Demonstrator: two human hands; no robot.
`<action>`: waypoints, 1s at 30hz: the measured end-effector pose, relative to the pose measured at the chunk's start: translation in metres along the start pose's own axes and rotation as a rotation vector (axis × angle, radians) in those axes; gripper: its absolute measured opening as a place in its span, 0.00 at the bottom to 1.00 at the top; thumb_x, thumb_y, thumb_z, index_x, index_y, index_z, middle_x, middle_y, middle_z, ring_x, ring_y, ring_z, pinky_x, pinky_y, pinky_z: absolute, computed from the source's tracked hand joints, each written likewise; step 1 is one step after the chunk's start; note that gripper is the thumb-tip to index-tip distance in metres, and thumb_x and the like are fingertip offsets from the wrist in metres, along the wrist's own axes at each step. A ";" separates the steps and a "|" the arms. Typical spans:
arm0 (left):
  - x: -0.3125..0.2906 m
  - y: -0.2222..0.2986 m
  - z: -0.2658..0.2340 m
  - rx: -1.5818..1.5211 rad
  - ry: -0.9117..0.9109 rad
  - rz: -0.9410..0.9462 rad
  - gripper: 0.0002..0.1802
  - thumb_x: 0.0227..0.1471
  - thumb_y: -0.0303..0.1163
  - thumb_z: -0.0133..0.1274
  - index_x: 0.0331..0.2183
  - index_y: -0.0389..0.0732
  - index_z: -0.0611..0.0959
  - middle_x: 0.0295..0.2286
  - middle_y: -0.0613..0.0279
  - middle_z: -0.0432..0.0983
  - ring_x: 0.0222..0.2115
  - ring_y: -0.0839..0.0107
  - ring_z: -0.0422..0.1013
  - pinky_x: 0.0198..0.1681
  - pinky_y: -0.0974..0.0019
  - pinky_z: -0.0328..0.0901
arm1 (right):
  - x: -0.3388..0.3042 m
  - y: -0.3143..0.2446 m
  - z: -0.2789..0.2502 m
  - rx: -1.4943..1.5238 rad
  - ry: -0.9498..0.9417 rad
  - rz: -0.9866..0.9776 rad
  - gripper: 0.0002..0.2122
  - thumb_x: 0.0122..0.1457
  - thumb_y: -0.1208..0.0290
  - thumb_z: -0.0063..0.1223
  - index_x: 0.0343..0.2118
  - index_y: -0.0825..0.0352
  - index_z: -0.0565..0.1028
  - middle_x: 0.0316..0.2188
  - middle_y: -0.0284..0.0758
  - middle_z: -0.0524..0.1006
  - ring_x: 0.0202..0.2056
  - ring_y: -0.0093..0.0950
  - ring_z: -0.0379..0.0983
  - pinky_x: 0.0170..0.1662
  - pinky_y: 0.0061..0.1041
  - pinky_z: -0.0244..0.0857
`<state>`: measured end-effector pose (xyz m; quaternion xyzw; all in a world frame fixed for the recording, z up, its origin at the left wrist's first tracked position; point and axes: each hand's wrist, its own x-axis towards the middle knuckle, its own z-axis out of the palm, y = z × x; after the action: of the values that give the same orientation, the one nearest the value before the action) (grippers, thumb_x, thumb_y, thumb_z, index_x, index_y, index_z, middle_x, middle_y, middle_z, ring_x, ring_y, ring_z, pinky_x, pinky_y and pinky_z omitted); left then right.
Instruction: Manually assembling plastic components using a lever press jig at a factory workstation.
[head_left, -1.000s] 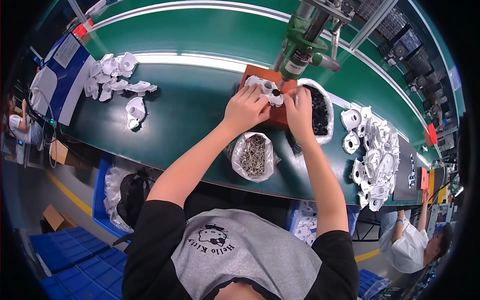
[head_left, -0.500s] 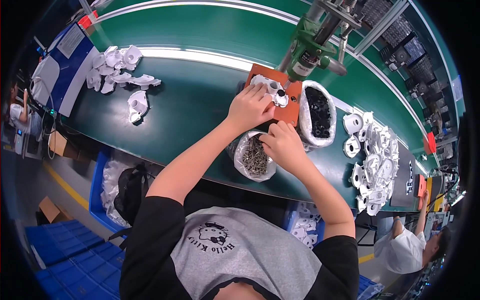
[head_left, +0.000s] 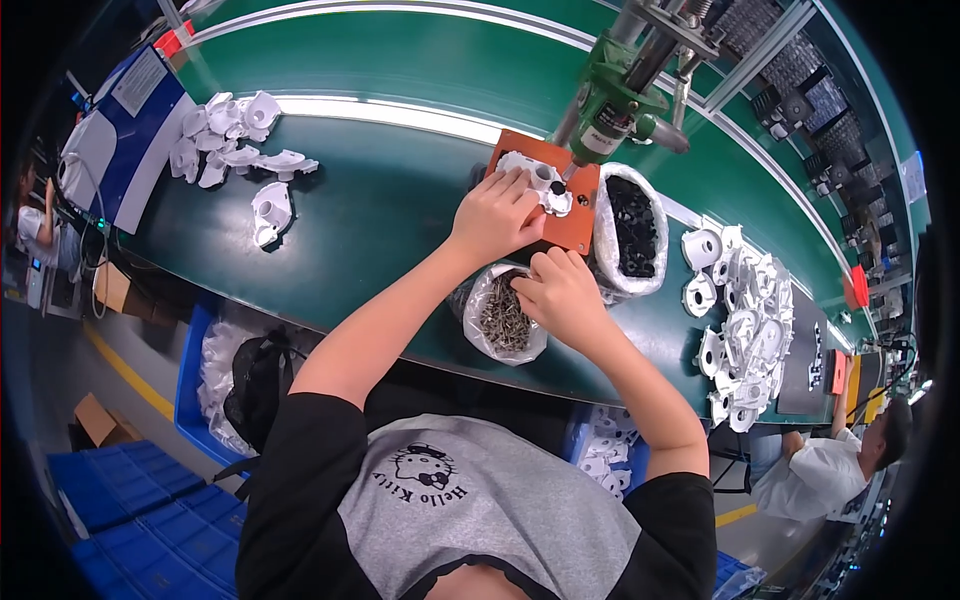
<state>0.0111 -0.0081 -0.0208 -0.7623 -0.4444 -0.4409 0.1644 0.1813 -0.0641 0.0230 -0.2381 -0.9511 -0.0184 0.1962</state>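
Observation:
My left hand [head_left: 493, 213] lies over a white plastic housing [head_left: 561, 206], its fingers curled on the left part of it. The housing sits on an orange fixture plate [head_left: 572, 236], with a small black round piece [head_left: 557, 187] on its right side. My right hand [head_left: 563, 298] is at the edge of an open clear bag [head_left: 477, 333] of small metal screws [head_left: 506, 322]. Its fingers are bent together over the screws, and whatever lies between the fingertips is hidden. Above the plate stands a green press or drill head [head_left: 606, 112], its lower tip close to the housing.
A white-lined bag [head_left: 655, 262] of black parts stands right of the plate. White housings pile up at the right [head_left: 745, 345] and far left [head_left: 225, 125]; a single housing [head_left: 271, 213] lies apart. A blue-and-white machine [head_left: 125, 130] borders the left. Another person [head_left: 825, 470] sits far right.
My right hand has shifted slightly left over the screws. My left hand stays on the housing. The person at the far right has changed posture.

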 end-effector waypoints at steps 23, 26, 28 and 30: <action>0.001 0.001 0.001 -0.012 -0.003 -0.003 0.12 0.40 0.37 0.54 0.26 0.38 0.77 0.38 0.47 0.76 0.41 0.55 0.73 0.48 0.57 0.66 | 0.006 0.003 -0.004 0.079 -0.024 -0.047 0.04 0.40 0.73 0.58 0.21 0.63 0.77 0.22 0.31 0.66 0.28 0.28 0.64 0.34 0.29 0.58; 0.001 0.001 -0.001 -0.015 0.000 -0.003 0.12 0.40 0.37 0.54 0.26 0.38 0.77 0.38 0.47 0.76 0.41 0.55 0.73 0.48 0.57 0.66 | 0.009 0.017 -0.020 0.338 -0.069 0.064 0.03 0.44 0.75 0.58 0.23 0.66 0.78 0.20 0.34 0.69 0.26 0.32 0.68 0.31 0.31 0.63; -0.002 -0.001 -0.002 0.000 -0.015 -0.014 0.13 0.40 0.37 0.55 0.27 0.38 0.77 0.39 0.48 0.76 0.42 0.56 0.73 0.48 0.57 0.66 | 0.015 0.033 -0.033 0.526 -0.078 0.194 0.04 0.45 0.75 0.58 0.25 0.68 0.78 0.21 0.36 0.71 0.25 0.31 0.69 0.31 0.27 0.64; -0.001 -0.001 -0.002 0.006 -0.029 -0.019 0.13 0.40 0.37 0.55 0.28 0.38 0.78 0.40 0.49 0.75 0.43 0.56 0.72 0.48 0.56 0.65 | 0.016 0.064 -0.039 0.546 -0.086 0.425 0.04 0.47 0.76 0.57 0.27 0.70 0.78 0.25 0.36 0.74 0.25 0.26 0.69 0.31 0.23 0.62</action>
<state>0.0090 -0.0099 -0.0208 -0.7640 -0.4550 -0.4300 0.1559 0.2121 -0.0049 0.0608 -0.3700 -0.8575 0.2879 0.2117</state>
